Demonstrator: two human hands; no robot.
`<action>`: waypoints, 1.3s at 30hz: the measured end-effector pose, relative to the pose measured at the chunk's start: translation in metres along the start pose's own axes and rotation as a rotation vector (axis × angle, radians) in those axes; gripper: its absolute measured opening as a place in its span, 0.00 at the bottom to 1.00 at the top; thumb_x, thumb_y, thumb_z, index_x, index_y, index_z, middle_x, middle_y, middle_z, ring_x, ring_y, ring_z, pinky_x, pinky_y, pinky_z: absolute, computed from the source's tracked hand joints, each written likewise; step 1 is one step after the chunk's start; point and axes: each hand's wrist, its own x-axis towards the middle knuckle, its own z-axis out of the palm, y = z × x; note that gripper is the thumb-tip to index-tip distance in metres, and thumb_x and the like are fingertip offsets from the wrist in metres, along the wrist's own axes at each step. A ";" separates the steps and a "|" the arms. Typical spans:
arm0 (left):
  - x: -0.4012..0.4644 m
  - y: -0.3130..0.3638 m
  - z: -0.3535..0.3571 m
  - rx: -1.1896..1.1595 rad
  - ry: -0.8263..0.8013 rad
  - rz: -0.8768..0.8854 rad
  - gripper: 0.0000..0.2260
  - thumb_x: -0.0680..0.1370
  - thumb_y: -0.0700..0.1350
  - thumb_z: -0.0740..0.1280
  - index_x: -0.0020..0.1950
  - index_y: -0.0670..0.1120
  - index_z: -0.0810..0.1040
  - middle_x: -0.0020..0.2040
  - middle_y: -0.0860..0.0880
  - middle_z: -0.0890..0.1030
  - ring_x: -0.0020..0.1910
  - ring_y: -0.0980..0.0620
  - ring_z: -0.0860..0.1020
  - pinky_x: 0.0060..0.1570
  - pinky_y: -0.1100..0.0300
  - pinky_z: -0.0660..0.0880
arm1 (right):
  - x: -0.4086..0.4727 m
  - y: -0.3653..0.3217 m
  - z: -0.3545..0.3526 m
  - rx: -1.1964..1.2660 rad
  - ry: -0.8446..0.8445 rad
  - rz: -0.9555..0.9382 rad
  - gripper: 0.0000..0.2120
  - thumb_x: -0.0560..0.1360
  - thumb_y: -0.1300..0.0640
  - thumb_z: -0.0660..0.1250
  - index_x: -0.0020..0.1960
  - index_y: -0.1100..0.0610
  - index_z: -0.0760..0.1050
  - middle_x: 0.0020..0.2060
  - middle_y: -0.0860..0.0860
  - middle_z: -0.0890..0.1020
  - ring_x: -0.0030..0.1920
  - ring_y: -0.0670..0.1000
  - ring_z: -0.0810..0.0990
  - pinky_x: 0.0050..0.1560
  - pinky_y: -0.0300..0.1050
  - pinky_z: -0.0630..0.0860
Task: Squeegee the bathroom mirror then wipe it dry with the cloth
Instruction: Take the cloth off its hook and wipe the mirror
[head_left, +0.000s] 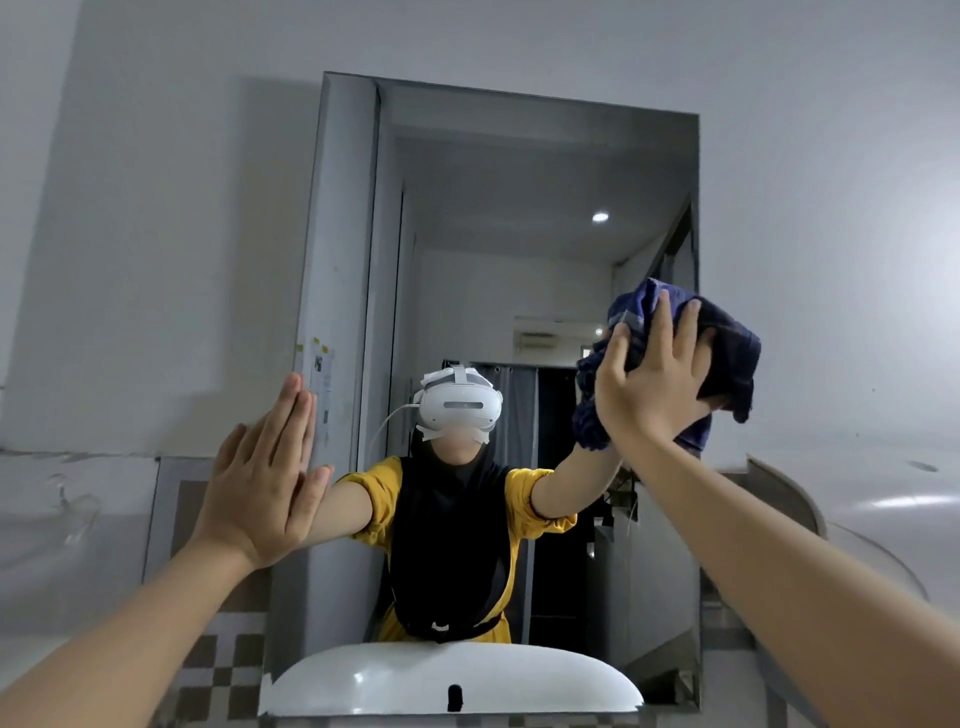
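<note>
Right hand (655, 374) presses crumpled dark blue cloth (727, 353) against mirror (519, 208).

Right hand (655, 379) presses a bunched dark blue cloth (727, 353) flat against the mirror (519, 208) near its right edge, fingers spread (cloth bulges out above and right of the palm). Left hand (262, 483) lies flat, empty, at the mirror's left edge.

mirror (519, 208): smooth, glossy glass, reflecting clearly. cloth (727, 343): dark blue woven fabric, matt, soft and crumpled, with a paler stripe. wall (156, 208): matt grey painted surface. sink (415, 680): white, glossy, smooth, seen reflected with highlights.
</note>
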 end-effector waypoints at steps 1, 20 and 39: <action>0.000 0.000 0.000 -0.005 -0.012 -0.010 0.32 0.78 0.58 0.45 0.77 0.40 0.49 0.78 0.43 0.51 0.74 0.43 0.60 0.64 0.41 0.67 | -0.009 -0.008 0.003 0.004 -0.003 0.011 0.27 0.78 0.41 0.53 0.76 0.41 0.54 0.78 0.47 0.55 0.76 0.55 0.53 0.68 0.73 0.48; -0.040 -0.025 -0.009 -0.095 -0.162 0.063 0.29 0.79 0.55 0.53 0.77 0.45 0.51 0.78 0.47 0.51 0.77 0.48 0.52 0.72 0.40 0.54 | -0.136 -0.184 0.077 0.035 -0.092 -0.318 0.27 0.76 0.43 0.57 0.74 0.42 0.61 0.76 0.48 0.61 0.76 0.56 0.55 0.65 0.74 0.50; -0.062 -0.045 0.006 0.052 -0.060 0.194 0.30 0.77 0.57 0.55 0.75 0.42 0.59 0.76 0.42 0.60 0.76 0.43 0.56 0.72 0.41 0.55 | -0.126 -0.147 0.061 -0.049 -0.192 -0.967 0.24 0.75 0.41 0.60 0.71 0.43 0.68 0.73 0.48 0.67 0.74 0.53 0.63 0.61 0.61 0.64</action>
